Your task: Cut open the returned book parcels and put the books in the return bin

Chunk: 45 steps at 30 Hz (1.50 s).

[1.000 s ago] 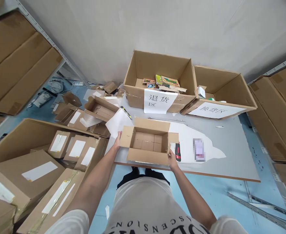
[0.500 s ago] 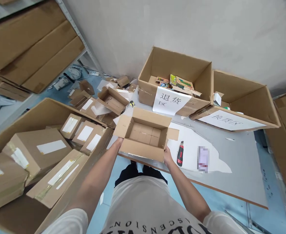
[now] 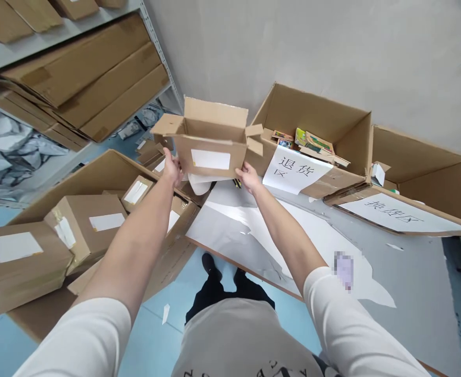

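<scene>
Both hands hold a small open carton [image 3: 210, 144] up in the air, above the far left corner of the counter [image 3: 411, 272] and clear of its surface. The left hand [image 3: 172, 168] grips the carton's lower left corner, its fingers [image 3: 167, 157] closed against the cardboard. The right hand [image 3: 248, 178] grips the lower right edge, fingers curled under and shut on the bottom (the fingertips themselves are hidden beneath the box). The carton's flaps stand open, and a white label [image 3: 210, 159] faces the camera on its near wall. A sheet of white paper [image 3: 199, 183] hangs just below the carton.

Behind and to the right, a large open box [image 3: 312, 136] with a paper sign on its front holds a few colourful packs. Beside it sits a second large box [image 3: 418, 173], also signed. To the left, a big carton [image 3: 97, 178] on the floor holds labelled parcels [image 3: 85, 228], and flat cardboard fills the shelf [image 3: 77, 78] above.
</scene>
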Each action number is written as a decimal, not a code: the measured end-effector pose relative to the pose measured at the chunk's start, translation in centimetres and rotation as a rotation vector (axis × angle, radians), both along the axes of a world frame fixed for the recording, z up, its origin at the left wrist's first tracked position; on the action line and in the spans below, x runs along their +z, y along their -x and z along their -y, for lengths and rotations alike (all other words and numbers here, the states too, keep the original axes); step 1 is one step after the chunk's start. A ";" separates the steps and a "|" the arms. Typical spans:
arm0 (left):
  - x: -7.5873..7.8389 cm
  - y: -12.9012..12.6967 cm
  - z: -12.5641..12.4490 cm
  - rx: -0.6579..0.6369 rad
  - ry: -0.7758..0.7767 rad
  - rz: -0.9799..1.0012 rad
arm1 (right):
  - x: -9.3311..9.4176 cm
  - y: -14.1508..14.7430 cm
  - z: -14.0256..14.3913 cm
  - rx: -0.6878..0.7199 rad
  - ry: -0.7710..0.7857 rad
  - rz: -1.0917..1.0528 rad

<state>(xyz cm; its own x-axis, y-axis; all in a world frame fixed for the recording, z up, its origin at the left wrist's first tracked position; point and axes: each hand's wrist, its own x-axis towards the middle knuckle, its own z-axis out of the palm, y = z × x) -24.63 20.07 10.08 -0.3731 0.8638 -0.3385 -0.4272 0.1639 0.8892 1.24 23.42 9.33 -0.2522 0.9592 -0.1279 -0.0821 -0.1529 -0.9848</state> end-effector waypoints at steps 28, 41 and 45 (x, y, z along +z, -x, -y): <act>-1.9 6.0 25.5 0.464 -0.369 -0.482 | -1.2 7.3 10.3 -0.002 -0.427 -0.064; -7.4 11.2 41.7 0.921 -0.294 -0.611 | -5.3 23.3 17.3 0.567 -0.473 -0.129; -8.6 10.6 44.3 1.020 -0.215 -0.638 | -7.3 25.9 18.9 0.743 -0.428 -0.058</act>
<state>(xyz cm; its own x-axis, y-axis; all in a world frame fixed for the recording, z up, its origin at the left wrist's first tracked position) -35.25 -24.26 1.53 -0.9593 0.0934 0.2667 0.2489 -0.1676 0.9539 -24.70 4.53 2.01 -0.8289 0.5054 0.2399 -0.1598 0.1971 -0.9673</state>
